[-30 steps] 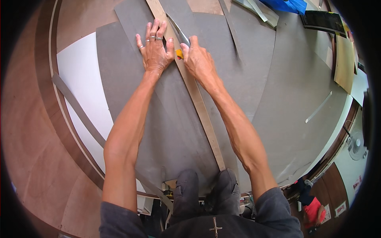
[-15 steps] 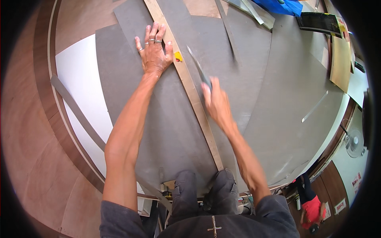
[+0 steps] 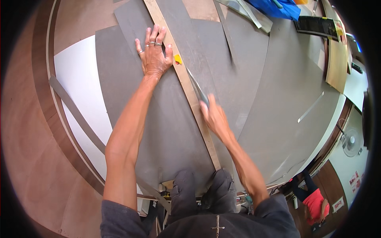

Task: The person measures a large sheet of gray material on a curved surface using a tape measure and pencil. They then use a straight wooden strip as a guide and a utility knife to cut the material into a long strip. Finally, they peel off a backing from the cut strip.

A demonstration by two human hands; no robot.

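Observation:
A long wooden strip (image 3: 201,121) lies slantwise across a grey sheet (image 3: 166,127). My left hand (image 3: 154,59) is open and pressed down at the strip's left side, fingers spread, with rings on several of them. Its thumb and fingertips lie on the strip, close to a small yellow sticker (image 3: 177,59). My right hand (image 3: 216,119) is closed around the handle of a knife (image 3: 201,93) with a long, slim blade. The blade points away from me, its tip at the strip's right edge, below the sticker. Motion blurs the knife slightly.
White sheet (image 3: 81,67) shows under the grey ones on the left, crossed by a narrow grey offcut (image 3: 75,109). Loose strips and a blue plastic sheet (image 3: 274,8) lie at the far right. A person in a red top (image 3: 315,204) is at lower right, near a fan (image 3: 351,141).
My right hand has drawn the knife toward me and slightly left, bringing the blade to the strip's edge. My left hand stays in place on the strip.

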